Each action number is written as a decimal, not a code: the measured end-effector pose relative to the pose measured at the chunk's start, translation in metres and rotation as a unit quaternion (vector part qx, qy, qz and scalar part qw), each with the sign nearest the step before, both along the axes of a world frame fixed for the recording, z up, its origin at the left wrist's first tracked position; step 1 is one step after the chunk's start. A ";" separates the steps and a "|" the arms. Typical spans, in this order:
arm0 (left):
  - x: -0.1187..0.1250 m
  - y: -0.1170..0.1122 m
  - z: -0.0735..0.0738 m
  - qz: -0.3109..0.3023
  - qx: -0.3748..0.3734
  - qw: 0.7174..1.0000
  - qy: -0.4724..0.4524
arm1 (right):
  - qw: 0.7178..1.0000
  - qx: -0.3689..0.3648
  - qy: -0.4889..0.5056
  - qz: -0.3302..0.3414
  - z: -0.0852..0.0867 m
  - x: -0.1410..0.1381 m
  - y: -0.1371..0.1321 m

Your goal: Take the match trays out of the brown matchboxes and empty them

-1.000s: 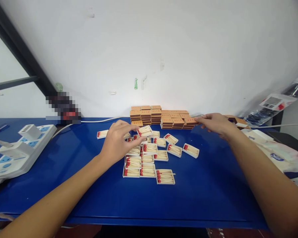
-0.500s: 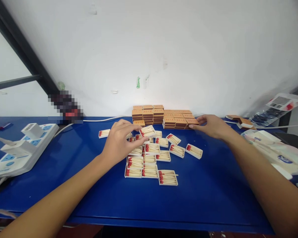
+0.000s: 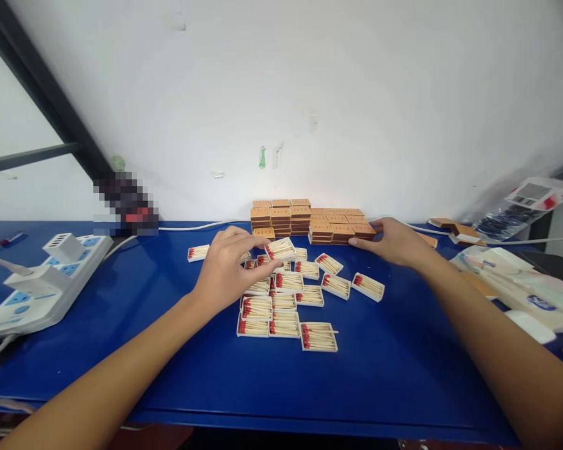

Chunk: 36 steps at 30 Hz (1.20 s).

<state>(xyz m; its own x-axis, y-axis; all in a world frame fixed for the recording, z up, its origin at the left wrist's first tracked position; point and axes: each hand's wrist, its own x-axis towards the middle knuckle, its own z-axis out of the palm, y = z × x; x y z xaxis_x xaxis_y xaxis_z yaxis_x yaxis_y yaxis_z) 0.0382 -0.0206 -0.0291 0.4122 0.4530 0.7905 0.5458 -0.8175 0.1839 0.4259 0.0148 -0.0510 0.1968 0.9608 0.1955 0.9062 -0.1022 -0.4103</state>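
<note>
1. between the thumb and fingers of my left hand (image 3: 225, 265), i've got one tray of matches (image 3: 280, 249) pinched, a little tilted, red heads toward the palm.
2. below and to the right of that hand, i see the other open trays (image 3: 288, 282) bunched on the blue surface (image 3: 380, 369), some lying on top of others; one lone tray (image 3: 368, 287) sits apart, nearer my right hand (image 3: 396, 242).
3. that right hand is at the right end of the low block of matchboxes (image 3: 338, 228), thumb in front and fingers at the side; whether it squeezes, i can't tell from here.
4. beyond my left fingertips stands the taller stack of matchboxes (image 3: 280, 212), next to the low block.
5. behind and right of my right hand lie brown cardboard pieces (image 3: 466, 234); well left of my left hand, a power strip (image 3: 82, 262).
</note>
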 end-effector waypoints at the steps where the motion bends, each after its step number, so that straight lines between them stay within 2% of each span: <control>1: 0.000 0.000 0.000 0.001 -0.002 1.000 0.002 | 1.000 -0.007 -0.007 -0.007 0.000 -0.003 0.000; 5: 0.001 -0.001 0.000 0.008 -0.009 1.000 0.006 | 0.998 -0.018 -0.045 -0.040 0.000 -0.014 -0.002; 19: -0.001 0.002 -0.001 0.010 -0.012 1.000 0.013 | 0.998 -0.038 -0.038 -0.044 -0.003 -0.016 -0.003; 22: -0.007 0.007 0.004 0.026 -0.018 0.999 0.006 | 0.996 0.004 -0.080 -0.035 -0.002 -0.017 -0.006; 27: -0.026 0.025 0.013 0.041 -0.071 0.996 0.016 | 0.983 0.147 -0.104 -0.027 0.009 -0.029 -0.016; 30: -0.038 0.034 0.018 0.038 -0.124 0.991 0.038 | 0.968 0.243 -0.067 0.016 0.018 -0.043 -0.024; 32: -0.046 0.037 0.025 0.060 -0.161 0.984 0.042 | 0.957 0.281 -0.022 0.076 0.022 -0.057 -0.030; 34: -0.051 0.038 0.032 0.075 -0.199 0.977 0.029 | 0.950 0.265 0.040 0.163 0.024 -0.075 -0.038; 36: -0.053 0.038 0.039 0.069 -0.251 0.965 0.018 | 0.941 0.190 0.100 0.261 0.025 -0.097 -0.044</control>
<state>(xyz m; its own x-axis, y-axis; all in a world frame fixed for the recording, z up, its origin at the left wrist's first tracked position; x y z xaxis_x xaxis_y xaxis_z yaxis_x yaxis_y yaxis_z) -0.0153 0.0177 0.0102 0.3427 0.8284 0.4431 0.6569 -0.5485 0.5174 0.3292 -0.0296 -0.0261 -0.2141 0.8052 0.5531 0.6931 0.5242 -0.4948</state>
